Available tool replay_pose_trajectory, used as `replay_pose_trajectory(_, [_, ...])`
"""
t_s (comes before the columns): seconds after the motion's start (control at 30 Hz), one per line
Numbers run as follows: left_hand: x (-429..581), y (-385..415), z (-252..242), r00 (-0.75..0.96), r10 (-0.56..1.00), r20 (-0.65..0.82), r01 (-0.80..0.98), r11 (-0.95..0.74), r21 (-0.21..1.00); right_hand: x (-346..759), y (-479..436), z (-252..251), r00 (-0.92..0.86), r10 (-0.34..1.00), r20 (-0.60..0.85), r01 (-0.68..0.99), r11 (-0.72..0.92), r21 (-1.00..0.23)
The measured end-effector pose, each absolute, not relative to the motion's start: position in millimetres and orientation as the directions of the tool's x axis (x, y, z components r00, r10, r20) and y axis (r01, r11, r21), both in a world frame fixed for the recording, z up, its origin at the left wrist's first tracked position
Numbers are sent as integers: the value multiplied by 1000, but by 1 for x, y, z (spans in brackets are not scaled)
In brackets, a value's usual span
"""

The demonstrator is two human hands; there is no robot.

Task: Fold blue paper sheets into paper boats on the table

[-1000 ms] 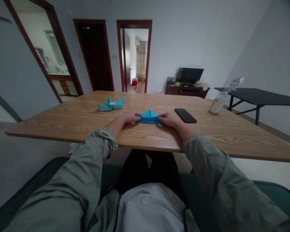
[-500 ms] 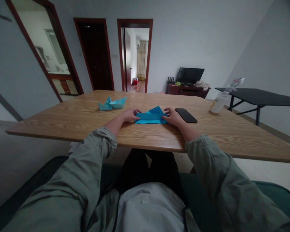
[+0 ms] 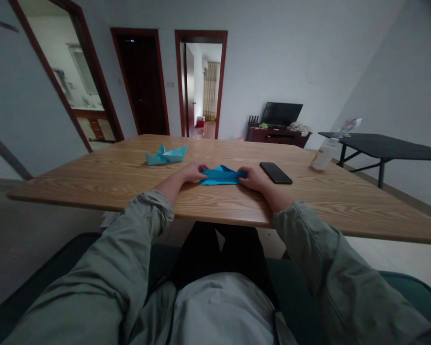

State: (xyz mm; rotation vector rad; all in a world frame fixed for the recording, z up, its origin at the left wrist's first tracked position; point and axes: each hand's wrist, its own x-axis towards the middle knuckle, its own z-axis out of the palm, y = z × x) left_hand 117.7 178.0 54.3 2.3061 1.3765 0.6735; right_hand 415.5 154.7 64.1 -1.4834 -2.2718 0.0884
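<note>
On the table (image 3: 104,189) I see, left to right: origami (image 3: 167,155); the left hand (image 3: 193,172), partly curled, pinching one end of the blue paper (image 3: 221,178); the right hand (image 3: 252,178), likewise curled, gripping the other end; nearby, a phone (image 3: 276,172); farther off, a bottle (image 3: 323,155).

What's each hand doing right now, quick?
Left hand: closed on the left end of the blue folded paper.
Right hand: closed on the paper's right end.
</note>
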Motion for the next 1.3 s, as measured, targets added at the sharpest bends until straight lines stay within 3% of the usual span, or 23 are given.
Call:
replay_pose_trajectory(0.17, [120,178,54,427,876,223,727,-479,492,411,161,56,-436,842,318,816,519,-255])
replay_pose_trajectory(0.33, [128,175,57,418,880,224,739,-473,480,394,154,63,-502,813,294,853,522,12])
replay_pose_trajectory(0.43, [133,171,61,423,875,235,750,-483,452,380,148,70,-522,804,285,849,522,85])
replay_pose_trajectory(0.6, [138,167,65,438,868,233,752,-496,434,364,146,74,-521,818,243,852,514,97])
replay_pose_trajectory(0.77, [139,169,62,420,881,218,730,-471,496,360,147,74,-501,833,235,866,477,153])
replay_pose_trajectory(0.9, [137,174,60,373,869,325,687,-494,533,361,147,74,-495,835,241,868,466,169])
replay_pose_trajectory(1.03, [135,170,68,242,866,438,757,-451,473,361,146,76,-486,845,223,873,460,160])
replay_pose_trajectory(1.17, [137,161,74,283,889,359,801,-426,421,360,146,77,-481,851,210,876,457,151])
replay_pose_trajectory(1.3, [137,163,70,366,889,275,753,-457,474,362,145,77,-487,846,216,874,471,124])
